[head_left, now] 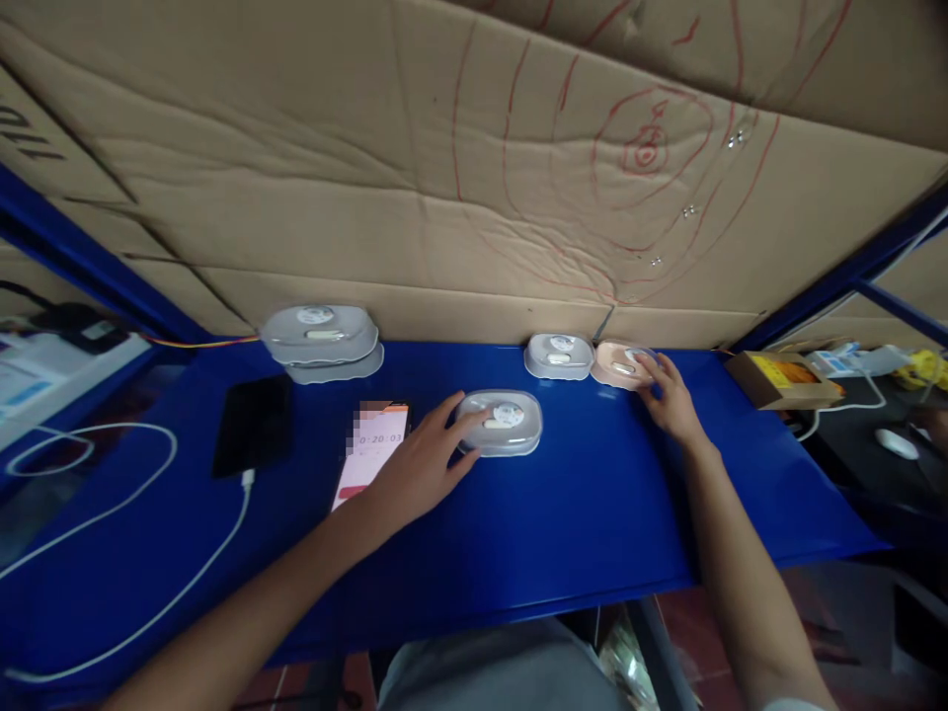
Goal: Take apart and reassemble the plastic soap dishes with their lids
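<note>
A grey oval plastic container with a clear lid, a round sticker and a small pale oblong piece on top lies mid-table. My left hand rests at its left end, fingers spread, the index finger reaching over the lid and the thumb along the near side. Farther back and to the right, a pinkish container of the same shape sits beside another grey one. My right hand closes on the right end of the pinkish container, fingers over its top and thumb at the near edge.
Two stacked grey containers stand at the back left. A phone showing a timer lies partly behind my left forearm. Left of it is a dark device with a white cable. Cardboard walls the back; a small box stands right.
</note>
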`<act>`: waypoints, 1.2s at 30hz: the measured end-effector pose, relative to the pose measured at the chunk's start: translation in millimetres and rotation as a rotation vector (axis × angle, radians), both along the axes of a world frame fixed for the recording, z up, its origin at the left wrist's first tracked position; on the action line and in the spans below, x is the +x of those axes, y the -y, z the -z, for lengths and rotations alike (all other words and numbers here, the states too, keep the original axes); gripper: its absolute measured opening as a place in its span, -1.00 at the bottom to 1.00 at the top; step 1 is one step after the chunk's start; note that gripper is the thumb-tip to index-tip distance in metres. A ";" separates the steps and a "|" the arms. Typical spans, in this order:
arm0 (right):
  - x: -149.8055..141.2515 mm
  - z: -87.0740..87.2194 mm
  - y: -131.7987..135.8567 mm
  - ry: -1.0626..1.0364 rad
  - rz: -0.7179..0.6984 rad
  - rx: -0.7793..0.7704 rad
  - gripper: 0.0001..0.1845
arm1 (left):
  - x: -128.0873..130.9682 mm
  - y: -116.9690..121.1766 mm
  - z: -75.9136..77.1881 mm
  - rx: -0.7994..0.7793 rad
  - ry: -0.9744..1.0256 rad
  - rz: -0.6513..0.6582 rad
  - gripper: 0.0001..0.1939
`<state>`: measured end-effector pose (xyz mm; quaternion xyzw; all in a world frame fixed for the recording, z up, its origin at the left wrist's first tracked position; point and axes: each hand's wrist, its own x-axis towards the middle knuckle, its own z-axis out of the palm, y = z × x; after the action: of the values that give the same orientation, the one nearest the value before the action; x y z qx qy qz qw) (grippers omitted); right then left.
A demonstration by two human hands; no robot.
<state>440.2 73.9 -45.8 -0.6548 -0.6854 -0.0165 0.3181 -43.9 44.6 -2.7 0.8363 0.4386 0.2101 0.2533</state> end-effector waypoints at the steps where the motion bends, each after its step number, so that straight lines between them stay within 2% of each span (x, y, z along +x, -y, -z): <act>1: -9.5 1.0 -1.4 0.006 -0.026 0.002 -0.41 | -1.3 3.0 -0.2 -0.009 0.017 0.025 -0.48; 4: -38.6 3.1 -3.9 0.024 -0.092 0.002 -0.32 | -2.9 6.4 0.4 -0.047 0.080 0.083 -0.48; 7: -70.2 -2.5 0.3 0.028 -0.119 0.014 -0.20 | -3.3 8.7 3.1 -0.106 0.136 0.103 -0.47; 10: -108.7 -18.1 15.2 0.052 -0.169 0.060 -0.28 | -2.8 12.4 7.5 -0.168 0.179 0.095 -0.43; 12: -136.9 -28.7 29.6 0.080 -0.376 0.020 -0.30 | -2.0 14.3 10.1 -0.207 0.204 0.081 -0.41; 14: -162.5 -34.9 43.8 0.121 -0.658 -0.115 -0.21 | -1.0 15.4 11.9 -0.242 0.232 0.081 -0.43; 15: -172.6 -35.9 49.7 0.137 -0.750 -0.161 -0.17 | -0.5 15.8 12.5 -0.254 0.243 0.091 -0.44; 17: -185.4 -35.0 57.7 0.127 -0.836 -0.200 -0.19 | 0.6 17.1 13.8 -0.258 0.247 0.114 -0.42; 22: -180.1 -31.5 59.5 -0.072 -0.847 -0.225 -0.23 | 1.7 25.0 18.0 -0.183 0.210 0.119 -0.16; 24: -174.2 -31.7 57.0 -0.125 -0.794 -0.211 -0.24 | -0.7 27.7 17.9 -0.164 0.202 0.123 -0.02; 27: -170.1 -29.2 51.8 -0.092 -0.634 -0.163 -0.27 | -8.7 27.3 13.0 -0.190 0.170 0.170 0.10; 30: -170.5 -22.0 46.3 -0.030 -0.499 -0.166 -0.29 | -16.3 22.6 5.8 -0.255 0.102 0.311 0.16; 32: -171.3 -17.6 44.3 0.020 -0.471 -0.178 -0.31 | -17.7 19.5 1.4 -0.267 0.080 0.397 0.18; 34: -171.7 -17.2 44.9 0.066 -0.468 -0.173 -0.35 | -16.1 17.5 -2.6 -0.265 0.083 0.430 0.13; 36: -171.9 -21.9 48.5 0.067 -0.493 -0.131 -0.45 | -13.5 16.9 -6.5 -0.280 0.099 0.404 0.06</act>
<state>268.2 25.5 -23.9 -0.4862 -0.8341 0.0845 0.2464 -57.4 27.6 3.8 0.8523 0.2745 0.1330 0.4248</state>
